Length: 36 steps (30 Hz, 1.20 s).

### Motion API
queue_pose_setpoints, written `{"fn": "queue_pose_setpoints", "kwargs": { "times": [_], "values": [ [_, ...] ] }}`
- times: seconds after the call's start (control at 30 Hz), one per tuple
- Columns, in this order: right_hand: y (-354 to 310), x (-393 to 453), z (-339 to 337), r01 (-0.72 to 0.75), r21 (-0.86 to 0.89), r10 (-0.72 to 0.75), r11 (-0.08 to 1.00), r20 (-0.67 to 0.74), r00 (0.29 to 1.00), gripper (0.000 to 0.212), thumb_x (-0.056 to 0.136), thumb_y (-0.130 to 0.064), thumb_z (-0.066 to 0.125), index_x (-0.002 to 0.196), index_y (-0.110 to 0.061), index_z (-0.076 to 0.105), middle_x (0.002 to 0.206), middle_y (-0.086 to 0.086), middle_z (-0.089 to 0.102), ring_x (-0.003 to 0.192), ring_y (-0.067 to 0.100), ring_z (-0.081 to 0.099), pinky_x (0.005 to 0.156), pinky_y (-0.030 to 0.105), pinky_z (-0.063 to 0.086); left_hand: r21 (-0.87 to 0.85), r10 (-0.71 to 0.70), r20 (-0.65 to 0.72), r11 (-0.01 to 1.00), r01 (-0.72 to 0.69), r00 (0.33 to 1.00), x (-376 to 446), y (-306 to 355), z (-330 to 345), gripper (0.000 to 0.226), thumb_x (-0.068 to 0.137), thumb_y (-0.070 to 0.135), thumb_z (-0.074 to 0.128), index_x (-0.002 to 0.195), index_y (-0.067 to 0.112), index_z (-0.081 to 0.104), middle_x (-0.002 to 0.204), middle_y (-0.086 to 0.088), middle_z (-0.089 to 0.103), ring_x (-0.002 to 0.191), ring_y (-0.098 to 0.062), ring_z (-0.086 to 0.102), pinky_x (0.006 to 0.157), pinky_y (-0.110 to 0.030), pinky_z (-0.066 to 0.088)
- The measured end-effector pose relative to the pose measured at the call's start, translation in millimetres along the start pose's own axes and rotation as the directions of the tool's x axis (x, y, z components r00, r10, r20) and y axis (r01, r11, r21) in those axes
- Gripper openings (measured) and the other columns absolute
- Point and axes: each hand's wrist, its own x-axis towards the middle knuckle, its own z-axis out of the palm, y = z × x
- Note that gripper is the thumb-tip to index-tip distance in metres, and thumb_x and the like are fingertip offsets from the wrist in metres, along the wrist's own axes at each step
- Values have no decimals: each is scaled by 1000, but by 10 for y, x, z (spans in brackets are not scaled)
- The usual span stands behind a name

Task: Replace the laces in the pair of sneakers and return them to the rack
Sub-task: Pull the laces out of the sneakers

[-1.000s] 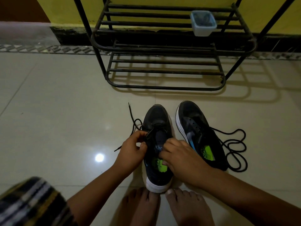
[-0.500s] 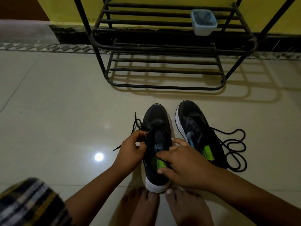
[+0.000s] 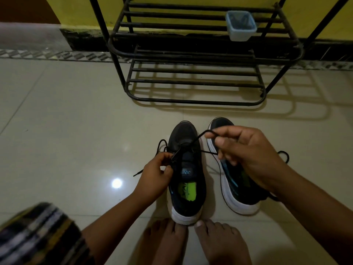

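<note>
Two black sneakers with white soles stand on the tiled floor. The left sneaker (image 3: 186,175) is between my hands, heel against my bare toes. My left hand (image 3: 155,174) pinches its black lace (image 3: 193,143) at the left eyelets; a loose end trails left on the floor. My right hand (image 3: 246,152) is raised and pinches a loop of the same lace, pulling it up and to the right. The right sneaker (image 3: 232,190) lies partly under my right hand, with its own loose lace (image 3: 284,155) beside it.
A black metal shoe rack (image 3: 191,81) stands against the yellow wall just beyond the sneakers. A small pale blue tub (image 3: 240,25) sits on an upper shelf. My bare feet (image 3: 193,241) touch the left sneaker's heel. A striped cloth covers my knee at the lower left.
My right hand left the sneaker's tongue and rose up and right, drawing a loop of lace out of the shoe. My left hand stayed at the left eyelets.
</note>
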Motion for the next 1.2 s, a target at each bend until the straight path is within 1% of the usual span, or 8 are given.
{"fn": "queue_pose_setpoints", "kwargs": {
  "times": [0.13, 0.3, 0.73, 0.87, 0.93, 1.03, 1.1, 1.2],
  "values": [
    [17, 28, -134, -41, 138, 52, 990, -81, 995, 32, 76, -21, 56, 102, -2, 65, 41, -7, 42, 40, 8, 34, 63, 35, 38, 1, -11, 1, 1000, 11, 1000, -6, 16, 1, 25, 89, 1, 49, 104, 16, 61, 98, 9, 64, 90, -2, 61, 62, -11, 48],
    [12, 53, -138, -4, 286, 60, 958, -187, 980, 15, 75, -12, 57, 68, -16, 70, 69, 7, 59, 50, 10, 41, 46, 19, 37, 15, -18, -10, 1000, 18, 1000, -4, 26, 5, 24, 89, 2, 49, 103, 18, 61, 97, 10, 63, 84, -7, 62, 62, -15, 51],
    [32, 184, -342, 123, 494, 171, 861, -507, 845, 18, 93, -13, 45, 78, -13, 56, 58, -3, 51, 51, 11, 46, 55, 25, 37, 28, -6, -9, 1000, 6, 1000, -16, 3, 7, 27, 89, 2, 47, 106, 19, 61, 99, 10, 64, 92, -3, 61, 69, -19, 54],
    [115, 257, -365, -81, 290, 212, 954, -454, 866, 18, 96, -12, 44, 94, -8, 60, 69, 2, 60, 58, 14, 50, 59, 26, 39, 39, -12, -8, 999, 12, 1000, -7, -1, 14, 29, 90, 3, 47, 109, 19, 60, 102, 8, 64, 99, -5, 60, 75, -26, 56],
    [213, 268, -332, -240, -159, 152, 958, -428, 891, 22, 94, -17, 51, 112, -7, 59, 82, 3, 65, 72, 17, 58, 66, 29, 45, 58, -2, 2, 998, 2, 1000, -11, 16, 15, 28, 90, 3, 47, 109, 19, 59, 103, 8, 63, 100, -3, 58, 77, -25, 54],
    [385, 196, -219, -145, -922, -220, 359, -235, 947, 41, 86, -26, 61, 125, -15, 52, 99, 5, 64, 89, 28, 60, 78, 38, 44, 146, 42, 30, 988, -46, 999, -10, 83, -4, 25, 91, 4, 48, 107, 22, 56, 103, 9, 62, 97, 5, 54, 75, -5, 41],
    [461, 146, -86, 95, -992, -343, 81, 62, 937, 56, 74, -18, 72, 126, -13, 54, 110, 10, 64, 89, 32, 60, 74, 42, 47, 220, 74, 36, 972, -80, 997, 0, 109, -13, 26, 90, 5, 49, 109, 23, 55, 106, 7, 60, 95, 2, 53, 79, -8, 43],
    [643, 81, 115, 365, -930, -264, -37, 362, 894, 69, 58, -8, 74, 124, -18, 59, 126, 9, 59, 102, 31, 62, 75, 43, 52, 400, 152, 31, 904, -152, 988, 22, 136, -21, 36, 87, 8, 48, 121, 20, 53, 120, 2, 55, 109, -16, 51, 94, -37, 44]
  ]
}}
